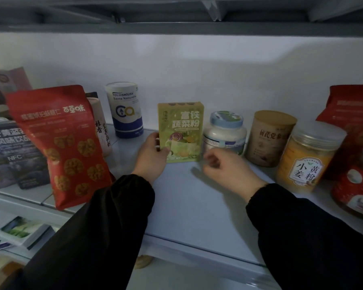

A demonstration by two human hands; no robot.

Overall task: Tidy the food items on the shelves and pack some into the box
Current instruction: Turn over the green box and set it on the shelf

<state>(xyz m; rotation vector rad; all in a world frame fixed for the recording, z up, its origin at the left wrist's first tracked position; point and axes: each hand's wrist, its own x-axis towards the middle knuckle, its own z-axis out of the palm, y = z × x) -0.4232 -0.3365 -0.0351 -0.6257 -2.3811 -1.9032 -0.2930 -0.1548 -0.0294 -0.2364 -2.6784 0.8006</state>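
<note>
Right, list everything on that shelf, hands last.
green vegetable-powder box: 1, green, shelf centre, upright
red walnut pouch: 1, red, front left, leaning
blue-and-white canister: 1, blue and white, back, left of the box
slim white tube: 1, white, behind the walnut pouch
dark drink carton: 1, navy, far left
white bottle: 1, white with pale blue lid, right of the box
brown canister: 1, brown with tan lid, right of the bottle
clear jar: 1, yellow powder inside, front right
second red pouch: 1, red, far right, back
red tub: 1, red, far right, front
shelf: 1, pale, under everything
left hand: grips the box's left edge
right hand: loosely curled, holds nothing, by the box's lower right
</note>
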